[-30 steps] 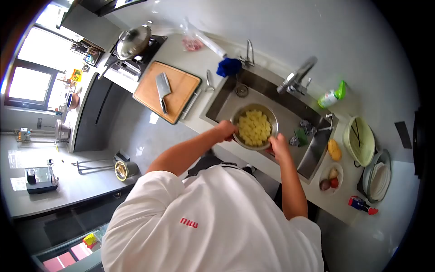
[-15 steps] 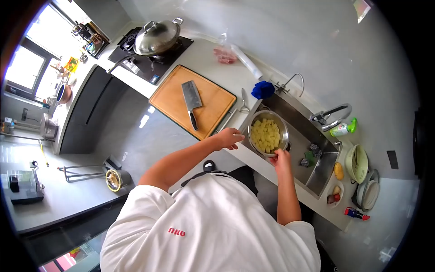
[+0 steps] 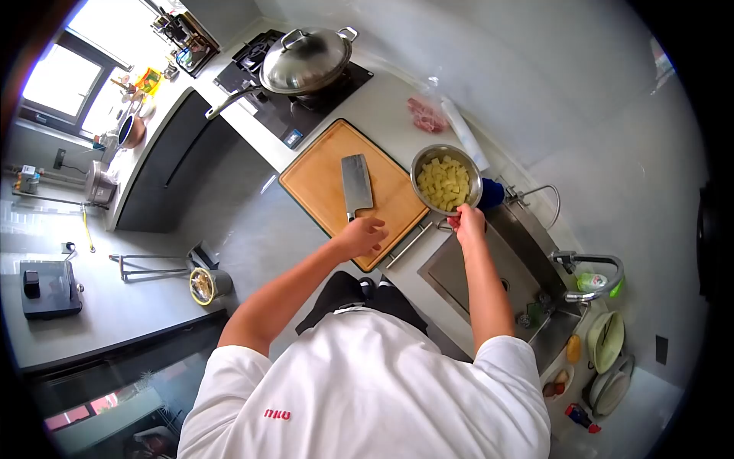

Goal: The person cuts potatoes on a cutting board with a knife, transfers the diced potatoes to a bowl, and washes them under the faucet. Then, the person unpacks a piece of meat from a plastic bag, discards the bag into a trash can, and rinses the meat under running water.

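My right hand [image 3: 469, 222] grips the near rim of a steel bowl [image 3: 419, 163], which holds pale yellow cubes [image 3: 443, 183]. The bowl is beside the right corner of the wooden cutting board [image 3: 317, 164], overlapping a blue cloth [image 3: 492, 193] in the view. A cleaver [image 3: 355, 182] lies on the board with its blade pointing away from me. Over its handle is my left hand [image 3: 365, 236], with fingers loosely curled; the handle is mostly hidden, and whether the fingers touch it cannot be made out.
A lidded wok [image 3: 306, 63] stands on the stove [image 3: 264, 107] at the upper left. Raw meat [image 3: 427, 115] lies behind the board. The sink [image 3: 466, 268] and faucet [image 3: 592, 264] are to the right, with a green basket [image 3: 605, 342] and a potato [image 3: 573, 349] beyond.
The bowl in my right hand has moved out from over the sink towards the board. My left hand has moved left, from beside the bowl to the cleaver's handle. The view has shifted.
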`<state>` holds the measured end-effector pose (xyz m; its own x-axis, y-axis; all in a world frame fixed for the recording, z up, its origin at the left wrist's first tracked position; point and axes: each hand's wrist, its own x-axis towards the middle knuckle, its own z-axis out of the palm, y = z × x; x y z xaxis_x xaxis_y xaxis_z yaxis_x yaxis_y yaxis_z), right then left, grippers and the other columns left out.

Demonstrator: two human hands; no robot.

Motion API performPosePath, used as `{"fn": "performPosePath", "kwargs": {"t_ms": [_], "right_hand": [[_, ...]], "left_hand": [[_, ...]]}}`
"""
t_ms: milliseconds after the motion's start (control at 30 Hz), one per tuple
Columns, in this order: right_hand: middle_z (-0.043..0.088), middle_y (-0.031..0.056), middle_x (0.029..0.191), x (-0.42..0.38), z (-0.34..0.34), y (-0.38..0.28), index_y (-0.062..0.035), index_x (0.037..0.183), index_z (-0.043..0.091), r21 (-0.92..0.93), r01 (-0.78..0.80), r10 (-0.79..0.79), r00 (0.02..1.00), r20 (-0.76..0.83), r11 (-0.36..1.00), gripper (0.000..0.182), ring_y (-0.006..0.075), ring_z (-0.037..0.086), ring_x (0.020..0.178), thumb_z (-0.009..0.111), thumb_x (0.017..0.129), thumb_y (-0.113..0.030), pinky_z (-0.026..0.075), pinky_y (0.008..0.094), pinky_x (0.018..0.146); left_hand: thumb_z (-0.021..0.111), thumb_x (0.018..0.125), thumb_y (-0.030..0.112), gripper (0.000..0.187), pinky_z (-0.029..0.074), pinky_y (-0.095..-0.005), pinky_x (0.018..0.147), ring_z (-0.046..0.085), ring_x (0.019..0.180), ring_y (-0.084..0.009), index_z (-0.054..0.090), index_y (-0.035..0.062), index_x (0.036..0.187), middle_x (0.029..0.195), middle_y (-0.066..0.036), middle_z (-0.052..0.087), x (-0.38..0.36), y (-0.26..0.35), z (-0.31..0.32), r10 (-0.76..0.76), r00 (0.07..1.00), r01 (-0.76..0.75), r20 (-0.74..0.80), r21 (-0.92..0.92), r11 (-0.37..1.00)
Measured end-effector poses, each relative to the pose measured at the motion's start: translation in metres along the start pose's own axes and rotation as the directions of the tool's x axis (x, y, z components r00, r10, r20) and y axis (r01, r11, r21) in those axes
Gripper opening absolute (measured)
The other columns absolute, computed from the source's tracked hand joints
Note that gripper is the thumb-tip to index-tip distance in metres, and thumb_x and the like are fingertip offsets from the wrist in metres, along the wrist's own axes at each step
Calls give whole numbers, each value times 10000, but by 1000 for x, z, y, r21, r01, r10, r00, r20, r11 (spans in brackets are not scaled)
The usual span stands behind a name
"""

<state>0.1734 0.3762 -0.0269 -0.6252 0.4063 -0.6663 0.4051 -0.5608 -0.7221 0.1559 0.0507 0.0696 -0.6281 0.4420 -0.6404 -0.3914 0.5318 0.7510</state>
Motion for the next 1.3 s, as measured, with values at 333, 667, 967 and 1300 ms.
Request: {"fn": "performPosePath", "kwargs": {"t_ms": [333,667,967,1300], "right_hand": [[664,148,888,59,36,-23,-4,1068,553,-18,79,-79,997,-7,997,154,225,644,603,592,947,-89,583,360,565],[690,154,1189,-48,3,50,26,1537,382,-164,278,-303,941,-152,946,634,149,686,841,676,1050,-252,576,283,773],[695,177,1222,-176,87,142,27,1436,510,-137,132,-171,929,-328,982,460,189,692,1049,662,1055,-182,599,337,859],[709,153,1168,-47,266,16,23,1371,585,-338,640,-687,726,-27,690,391,170,707,952,674,1036,-158,579,313,836]], "left_hand": [[692,958,284,468,575,-386,864,726,1017,-280,654,-15,1317,1108,-158,749,130,91,-76,300,926,-177,-231,437,882],[664,949,264,385,518,-456,1054,661,1165,-401,689,103,1298,1267,-161,711,378,192,-100,740,627,-324,-241,784,530],[570,953,173,261,552,-477,942,679,1068,-399,765,65,1089,1095,-181,751,402,243,-153,685,713,-593,149,649,477],[555,957,109,267,561,-443,859,721,975,-397,701,25,1164,1014,-212,748,218,221,-234,764,632,-744,132,377,551]]}}
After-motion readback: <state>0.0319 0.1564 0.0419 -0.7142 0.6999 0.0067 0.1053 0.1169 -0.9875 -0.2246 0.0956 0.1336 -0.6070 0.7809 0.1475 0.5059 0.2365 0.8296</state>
